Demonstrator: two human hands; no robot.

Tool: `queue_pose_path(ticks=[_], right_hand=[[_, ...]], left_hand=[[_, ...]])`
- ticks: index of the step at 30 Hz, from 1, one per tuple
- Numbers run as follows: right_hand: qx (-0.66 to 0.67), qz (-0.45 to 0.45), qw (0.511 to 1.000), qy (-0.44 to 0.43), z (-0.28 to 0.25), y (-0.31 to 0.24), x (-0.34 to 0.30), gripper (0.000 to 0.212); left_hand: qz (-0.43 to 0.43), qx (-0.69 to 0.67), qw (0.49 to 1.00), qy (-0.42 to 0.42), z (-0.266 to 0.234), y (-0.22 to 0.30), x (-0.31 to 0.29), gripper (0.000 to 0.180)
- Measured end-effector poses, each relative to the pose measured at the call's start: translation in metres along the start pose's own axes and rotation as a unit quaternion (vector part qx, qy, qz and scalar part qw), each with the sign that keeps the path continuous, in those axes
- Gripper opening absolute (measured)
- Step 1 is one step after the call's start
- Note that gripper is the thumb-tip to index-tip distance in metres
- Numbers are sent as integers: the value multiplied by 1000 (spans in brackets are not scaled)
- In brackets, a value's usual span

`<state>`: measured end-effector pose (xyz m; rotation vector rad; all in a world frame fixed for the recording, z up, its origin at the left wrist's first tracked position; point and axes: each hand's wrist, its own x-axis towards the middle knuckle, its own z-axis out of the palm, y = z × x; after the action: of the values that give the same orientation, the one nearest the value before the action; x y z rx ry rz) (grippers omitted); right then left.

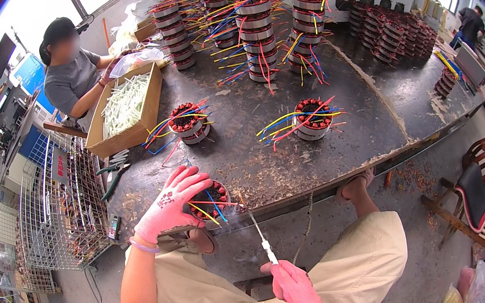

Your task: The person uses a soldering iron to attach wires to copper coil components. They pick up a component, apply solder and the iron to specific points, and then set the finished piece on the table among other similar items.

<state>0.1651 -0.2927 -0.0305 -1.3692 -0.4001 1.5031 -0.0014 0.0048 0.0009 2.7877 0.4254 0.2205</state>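
My left hand, in a pink glove, curves around the left side of a motor stator at the table's near edge. Its fingers reach up along the far side and the thumb lies at the near side; part of the stator is hidden behind it. Red, blue and yellow wires stick out of this stator toward the right. In my gloved right hand, a soldering iron is gripped by its white handle. The iron's thin metal tip points up and left, close to the end of the red wire.
Two more stators stand farther in on the dark table. Tall stacks of stators rise behind them. At left, a co-worker handles a plastic bag beside a box of white tubes. Pliers lie at the left edge.
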Motion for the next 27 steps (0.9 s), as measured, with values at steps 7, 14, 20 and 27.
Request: queue_pose_path(ticks=[7, 14, 20, 27], right_hand=[[2, 4, 1000, -4, 3, -5, -2, 30], [-37, -16, 999, -7, 1, -3, -1, 31], [-29, -15, 999, -6, 3, -5, -1, 31], [19, 18, 1000, 12, 1, -5, -5, 29]], left_hand=[[-2, 0, 1000, 0, 1, -1, -1, 97], [-1, 11, 1000, 5, 1, -1, -1, 98], [-4, -8, 1000, 7, 2, -1, -1, 98], [8, -21, 1000, 21, 3, 1, 1, 94]])
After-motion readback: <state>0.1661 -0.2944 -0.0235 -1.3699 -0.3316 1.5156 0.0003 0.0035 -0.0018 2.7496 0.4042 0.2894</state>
